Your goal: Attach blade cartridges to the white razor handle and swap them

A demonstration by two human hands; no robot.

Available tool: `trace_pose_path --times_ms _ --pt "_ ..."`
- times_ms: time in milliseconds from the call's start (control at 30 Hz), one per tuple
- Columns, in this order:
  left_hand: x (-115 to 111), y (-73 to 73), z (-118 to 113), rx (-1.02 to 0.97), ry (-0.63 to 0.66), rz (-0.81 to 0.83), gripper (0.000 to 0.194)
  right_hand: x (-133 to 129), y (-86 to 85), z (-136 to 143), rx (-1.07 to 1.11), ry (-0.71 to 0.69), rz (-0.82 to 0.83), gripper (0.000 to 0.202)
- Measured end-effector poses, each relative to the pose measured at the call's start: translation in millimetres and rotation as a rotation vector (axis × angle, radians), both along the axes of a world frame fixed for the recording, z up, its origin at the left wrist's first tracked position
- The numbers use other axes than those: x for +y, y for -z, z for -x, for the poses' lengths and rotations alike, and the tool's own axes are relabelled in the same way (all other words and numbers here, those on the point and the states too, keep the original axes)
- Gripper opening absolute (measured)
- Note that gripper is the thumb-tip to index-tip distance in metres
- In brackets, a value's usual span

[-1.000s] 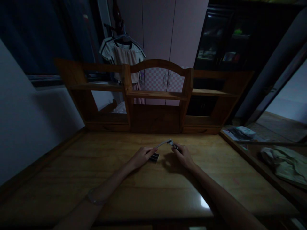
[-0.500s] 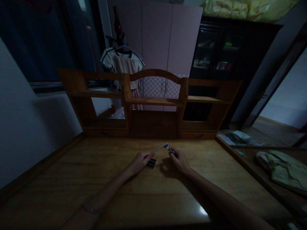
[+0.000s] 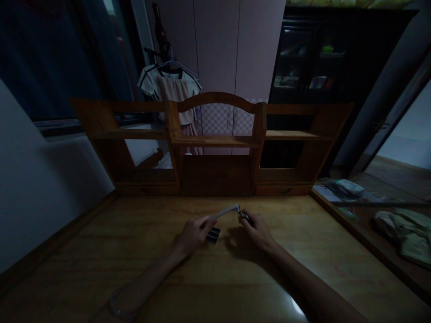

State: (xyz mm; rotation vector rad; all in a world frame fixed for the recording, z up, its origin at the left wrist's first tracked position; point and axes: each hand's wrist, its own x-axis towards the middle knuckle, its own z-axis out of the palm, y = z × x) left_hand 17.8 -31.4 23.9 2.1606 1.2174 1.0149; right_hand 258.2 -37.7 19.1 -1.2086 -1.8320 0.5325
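Note:
My left hand is closed round the near end of a thin, pale flat strip, which slants up to the right above the table. In my right hand is a small tool with a dark handle and a shiny metal tip. Its tip meets the far end of the strip; dimness and blur hide whether it grips it. A small black piece with pale stripes lies on the table beside my left fingers, partly covered by them.
The wooden table has a shelf unit along its back edge. A wall bounds the left. Beyond the table's raised right edge lie a crumpled pale cloth and a plastic-wrapped packet. Clothes hang behind the shelves.
The view has shifted and tilted down slightly. Both hands keep their holds. The strip's far end and the tool tip remain together, with the strip's flat face showing more broadly.

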Motion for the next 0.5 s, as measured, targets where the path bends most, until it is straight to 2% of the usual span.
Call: trace_pose_path --times_ms 100,267,500 --pt "1 0.8 -3 0.061 -0.025 -0.03 0.039 -3 -3.9 -2 0.015 -0.045 0.022 0.029" --pt "2 -3.3 0 -0.011 -0.099 -0.009 0.04 -5 -3.7 -2 -0.014 -0.03 0.017 0.031" --pt "-10 -9.0 -2 0.043 0.003 0.026 0.042 -4 -4.8 -1 -0.07 -0.014 0.018 0.032"
